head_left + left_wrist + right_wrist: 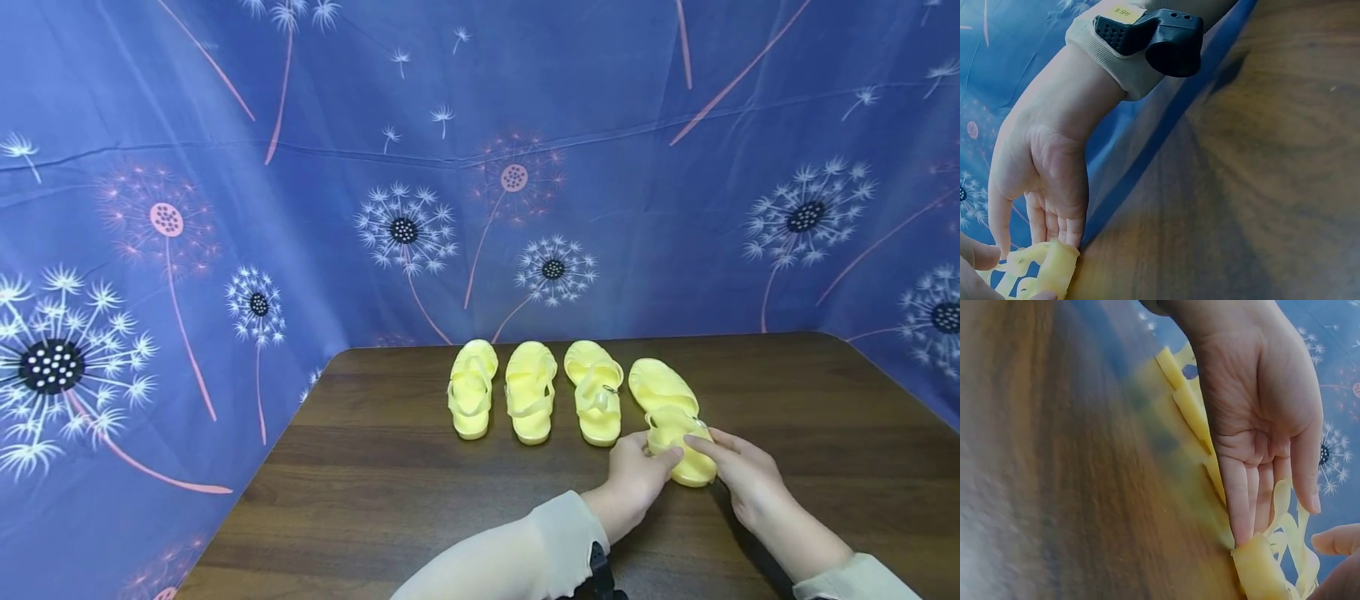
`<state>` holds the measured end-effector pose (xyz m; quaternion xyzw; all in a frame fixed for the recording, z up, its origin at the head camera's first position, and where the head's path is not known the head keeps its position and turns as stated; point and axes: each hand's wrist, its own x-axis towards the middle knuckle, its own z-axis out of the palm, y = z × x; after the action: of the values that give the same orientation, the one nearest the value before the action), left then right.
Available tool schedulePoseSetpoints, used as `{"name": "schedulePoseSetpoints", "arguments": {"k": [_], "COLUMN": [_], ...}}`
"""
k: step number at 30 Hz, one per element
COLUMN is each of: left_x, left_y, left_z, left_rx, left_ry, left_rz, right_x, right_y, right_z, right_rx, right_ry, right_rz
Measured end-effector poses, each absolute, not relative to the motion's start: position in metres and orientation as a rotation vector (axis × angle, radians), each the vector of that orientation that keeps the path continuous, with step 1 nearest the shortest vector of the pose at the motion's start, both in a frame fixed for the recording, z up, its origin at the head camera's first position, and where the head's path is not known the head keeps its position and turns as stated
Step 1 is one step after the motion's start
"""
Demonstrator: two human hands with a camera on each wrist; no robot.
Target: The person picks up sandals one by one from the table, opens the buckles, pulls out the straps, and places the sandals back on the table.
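Note:
A pale yellow sandal (pixel 660 385) lies tilted at the right end of a row, its toe pointing away and to the left. My left hand (pixel 636 479) grips its left side near the ankle strap, thumb over the strap area. On the opposite side my right hand (pixel 750 482) holds the same sandal, its thumb reaching to the strap by the buckle. In the left wrist view the sandal's heel end (pixel 1060 269) shows beside the fingers. The right wrist view has the heel (pixel 1257 569) and loose-looking straps under the right fingers; the fingertips are partly hidden.
Three matching yellow sandals stand to the left: one close by (pixel 600 400), one in the middle (pixel 531 387), one farthest left (pixel 472 392). They sit near the back edge of a dark wooden table (pixel 360 467). A blue dandelion-print cloth (pixel 315 217) hangs behind.

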<state>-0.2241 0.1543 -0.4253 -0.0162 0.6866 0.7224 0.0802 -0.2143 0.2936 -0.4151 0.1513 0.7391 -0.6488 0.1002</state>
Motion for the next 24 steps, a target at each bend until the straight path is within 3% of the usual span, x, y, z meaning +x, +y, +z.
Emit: {"name": "schedulePoseSetpoints", "arguments": {"k": [24], "left_x": [-0.196], "left_y": [0.151], "left_z": [-0.421], "left_rx": [-0.097], "left_ry": [1.967], "left_rz": [2.185], "right_x": [-0.192], "right_y": [0.302], "right_z": [-0.421], "right_rx": [0.450], "right_ry": [2.107], "right_rz": [-1.936]}}
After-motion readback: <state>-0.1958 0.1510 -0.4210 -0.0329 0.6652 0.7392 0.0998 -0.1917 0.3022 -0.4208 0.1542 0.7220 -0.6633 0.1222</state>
